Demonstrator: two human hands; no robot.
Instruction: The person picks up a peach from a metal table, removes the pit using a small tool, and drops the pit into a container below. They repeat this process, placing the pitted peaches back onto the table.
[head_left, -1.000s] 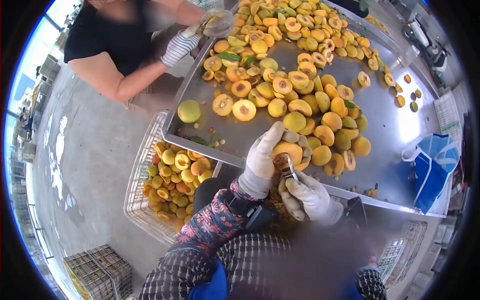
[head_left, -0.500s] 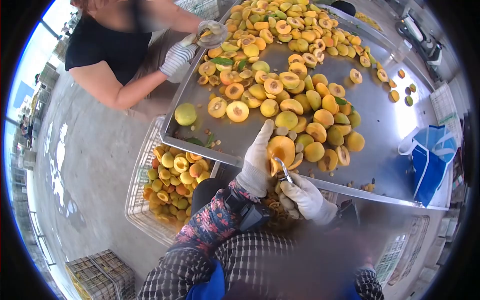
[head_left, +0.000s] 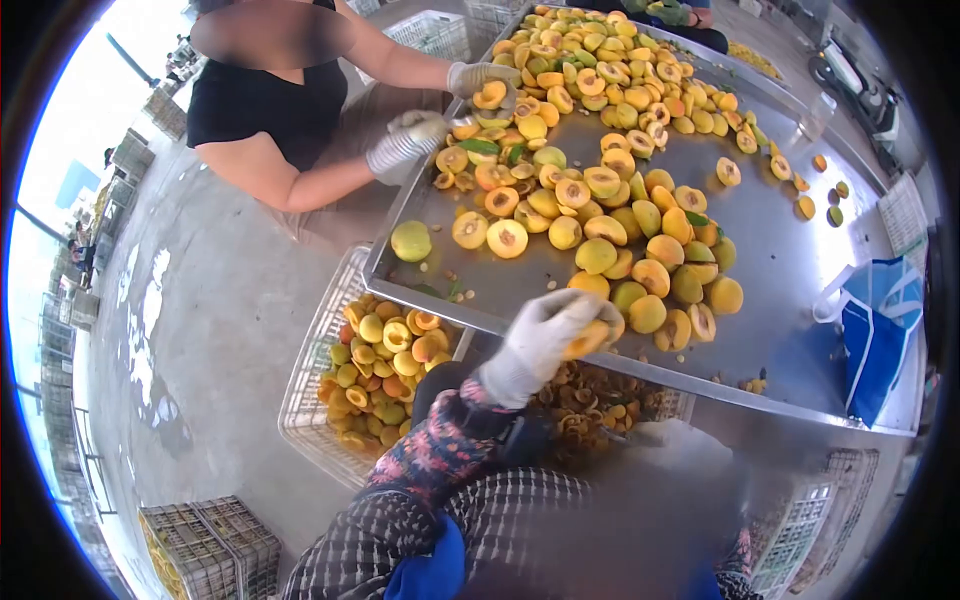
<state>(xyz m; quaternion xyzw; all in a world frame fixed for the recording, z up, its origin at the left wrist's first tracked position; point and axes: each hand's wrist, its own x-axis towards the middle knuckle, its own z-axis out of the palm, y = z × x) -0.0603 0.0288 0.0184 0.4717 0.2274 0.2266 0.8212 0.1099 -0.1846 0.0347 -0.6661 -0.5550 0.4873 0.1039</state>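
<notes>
My left hand, in a white glove, is closed around a halved yellow fruit at the near edge of the metal table. My right hand, also gloved, is lower and to the right, above my lap; it is blurred and its fingers are hard to make out. Beneath and between the hands lies a heap of brownish fruit scraps. A large pile of halved and whole yellow fruit covers much of the metal table beyond my left hand.
A white crate of fruit halves stands left of my knees. Across the table corner, a co-worker in gloves holds a fruit half. A blue and white bag rests at the table's right. Stacked crates stand at lower left.
My left hand has turned over and its fingers have closed on the fruit half. My right hand has moved down and away from the fruit with the curved metal tool. The co-worker's hands have separated.
</notes>
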